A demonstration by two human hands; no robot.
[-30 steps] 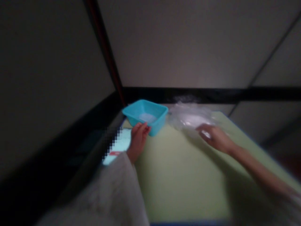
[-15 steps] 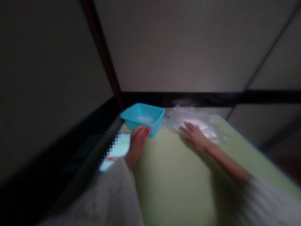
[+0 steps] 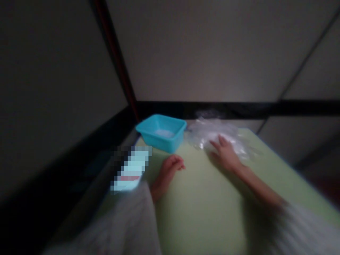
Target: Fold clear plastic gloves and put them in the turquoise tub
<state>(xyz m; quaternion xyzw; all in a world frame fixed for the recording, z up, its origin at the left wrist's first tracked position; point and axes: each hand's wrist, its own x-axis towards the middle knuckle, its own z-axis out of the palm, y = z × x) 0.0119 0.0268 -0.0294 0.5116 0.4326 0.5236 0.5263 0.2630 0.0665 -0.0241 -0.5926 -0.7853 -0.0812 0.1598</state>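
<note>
My left hand (image 3: 171,169) is over the green table, just in front of a turquoise basin (image 3: 174,143), its fingers curled together; what they hold, if anything, is too small to tell. To the right, my right hand (image 3: 225,152) has its fingers spread at the near edge of a heap of clear plastic bags (image 3: 209,129). Nothing shows in its grip. Something whitish lies at the bottom of the basin, too blurred to name.
A pale sheet with a red stripe (image 3: 135,166), partly pixelated, lies at the left edge of the green table (image 3: 202,205). Grey panels (image 3: 207,53) with a dark rail stand behind the table.
My left hand has moved right and toward me, away from the basin's front, and its fingers have curled in. The right hand has shifted slightly right by the bags.
</note>
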